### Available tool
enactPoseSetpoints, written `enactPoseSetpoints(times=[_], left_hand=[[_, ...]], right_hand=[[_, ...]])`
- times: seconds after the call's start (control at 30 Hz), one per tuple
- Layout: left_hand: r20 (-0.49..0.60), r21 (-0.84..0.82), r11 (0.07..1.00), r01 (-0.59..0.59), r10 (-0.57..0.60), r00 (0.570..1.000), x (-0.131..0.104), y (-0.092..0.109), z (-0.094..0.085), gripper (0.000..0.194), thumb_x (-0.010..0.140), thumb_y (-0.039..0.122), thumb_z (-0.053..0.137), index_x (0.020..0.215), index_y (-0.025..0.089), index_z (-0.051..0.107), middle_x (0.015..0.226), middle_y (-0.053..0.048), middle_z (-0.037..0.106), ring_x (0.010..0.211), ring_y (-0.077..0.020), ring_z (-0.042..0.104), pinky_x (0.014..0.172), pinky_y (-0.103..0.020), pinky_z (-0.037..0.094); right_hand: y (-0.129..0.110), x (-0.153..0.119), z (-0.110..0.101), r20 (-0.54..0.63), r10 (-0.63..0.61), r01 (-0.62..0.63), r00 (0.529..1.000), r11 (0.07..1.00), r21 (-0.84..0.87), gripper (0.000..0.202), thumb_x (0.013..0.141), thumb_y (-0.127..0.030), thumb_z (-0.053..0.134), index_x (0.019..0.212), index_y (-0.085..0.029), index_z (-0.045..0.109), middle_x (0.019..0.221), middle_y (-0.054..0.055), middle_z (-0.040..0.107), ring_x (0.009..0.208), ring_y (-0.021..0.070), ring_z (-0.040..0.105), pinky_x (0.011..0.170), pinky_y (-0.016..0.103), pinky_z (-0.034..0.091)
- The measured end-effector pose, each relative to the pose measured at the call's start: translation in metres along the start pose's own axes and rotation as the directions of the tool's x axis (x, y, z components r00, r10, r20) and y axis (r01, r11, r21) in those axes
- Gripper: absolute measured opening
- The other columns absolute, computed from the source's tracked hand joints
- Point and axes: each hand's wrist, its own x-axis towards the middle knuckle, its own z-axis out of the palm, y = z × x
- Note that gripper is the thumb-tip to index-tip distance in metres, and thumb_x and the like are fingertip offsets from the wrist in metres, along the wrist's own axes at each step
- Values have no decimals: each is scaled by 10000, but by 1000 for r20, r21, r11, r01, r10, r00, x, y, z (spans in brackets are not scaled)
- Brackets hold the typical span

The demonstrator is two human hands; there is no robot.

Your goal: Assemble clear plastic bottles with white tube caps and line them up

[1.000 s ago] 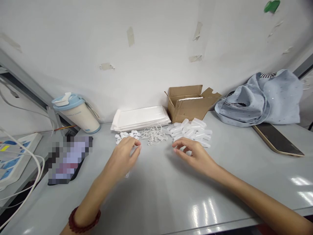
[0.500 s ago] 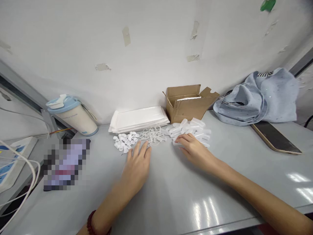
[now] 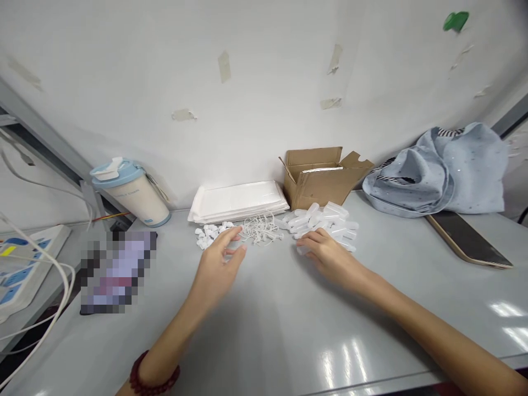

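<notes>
My left hand (image 3: 218,261) is over the near side of a heap of small white plastic caps (image 3: 208,234), its thumb and fingers apart and nothing visible between them. Right of the caps lies a tangle of thin white cords (image 3: 262,228). My right hand (image 3: 325,253) is at the near left edge of a pile of translucent plastic tubes (image 3: 334,212). Its fingers are curled down on one translucent plastic tube (image 3: 303,250), mostly hidden under them.
Behind the heaps lie stacked white flat sheets or packets (image 3: 237,198) and an open cardboard box (image 3: 315,190). A tumbler (image 3: 138,195) and a blurred purple item (image 3: 119,272) are leftward. Rightward are a blue cloth bag (image 3: 433,170), a phone (image 3: 470,239); cables and a power strip (image 3: 31,269) sit far left.
My left hand has turned and its thumb now stands apart from the fingers over the caps. My right hand stays at the tubes. The view has shifted slightly.
</notes>
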Motion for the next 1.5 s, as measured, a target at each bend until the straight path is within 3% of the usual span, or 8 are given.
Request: enactPoseSetpoints(times=[0.13, 0.33, 0.47, 0.67, 0.83, 1.03, 1.33, 1.5], left_hand=[[-140, -278, 956, 95, -138, 980, 0, 8, -6, 427, 823, 405, 575, 1173, 167, 630, 1075, -94, 689, 995, -228, 641, 805, -340, 539], [-140, -317, 948, -23, -23, 990, -10, 17, 1, 171, 806, 320, 615, 828, 178, 708, 866, -37, 710, 782, -159, 656, 720, -264, 548], [-89, -320, 934, -155, 134, 987, -17, 19, 12, 80, 803, 229, 614, 776, 189, 677, 837, -15, 684, 810, -139, 635, 739, -233, 543], [29, -457, 890, 11, 2, 1000, -25, 25, 19, 63, 774, 213, 666, 836, 201, 664, 800, 14, 680, 721, -111, 663, 684, -196, 565], [23, -465, 883, -66, 86, 996, -26, 30, 16, 97, 804, 197, 645, 868, 217, 715, 890, -3, 708, 829, -128, 672, 733, -195, 570], [1, -368, 912, -182, 196, 981, -28, 29, 15, 231, 887, 149, 491, 920, 208, 712, 982, -26, 710, 768, -125, 685, 717, -237, 587], [13, -171, 871, -461, 470, 882, -34, 23, 21, 348, 910, 76, 382, 1112, 195, 638, 1109, -84, 677, 964, -176, 667, 790, -303, 589], [35, -138, 820, -556, 565, 824, -37, 22, 27, 398, 895, 17, 367, 1201, 157, 581, 1158, -105, 642, 1062, -169, 621, 870, -303, 568]], right_hand=[[-6, 0, -5, -118, -41, 49, 992, 997, 65, 299, 836, -28, 466, 1079, -144, 597, 1014, 137, 616, 944, 272, 544, 783, 428, 493], [-30, -4, -17, -407, -21, 163, 913, 934, 318, 166, 862, -82, 533, 981, -193, 562, 1021, 81, 593, 946, 192, 571, 778, 320, 479], [-50, -11, -15, -348, 17, 164, 937, 860, 483, 136, 823, -68, 590, 798, -199, 563, 985, 35, 610, 886, 146, 597, 791, 283, 467], [-63, -16, -7, -263, 94, 91, 960, 785, 613, 99, 813, -113, 622, 772, -193, 581, 930, 35, 603, 818, 136, 597, 711, 261, 483], [-58, -13, -2, -158, 214, -29, 964, 676, 736, 87, 806, -180, 641, 747, -191, 577, 896, 36, 581, 830, 152, 585, 706, 278, 507], [-56, -14, 3, 5, 271, -169, 963, 587, 792, 186, 810, -270, 660, 942, -203, 547, 896, 21, 610, 783, 156, 641, 724, 319, 522], [-64, -16, 5, 9, 233, -156, 973, 623, 766, 410, 821, -244, 597, 1210, -198, 476, 986, 64, 636, 755, 152, 664, 696, 323, 564], [-62, -17, 11, -20, 162, -102, 987, 708, 699, 436, 851, -229, 541, 1280, -170, 489, 755, 5, 623, 650, 142, 599, 617, 307, 542]])
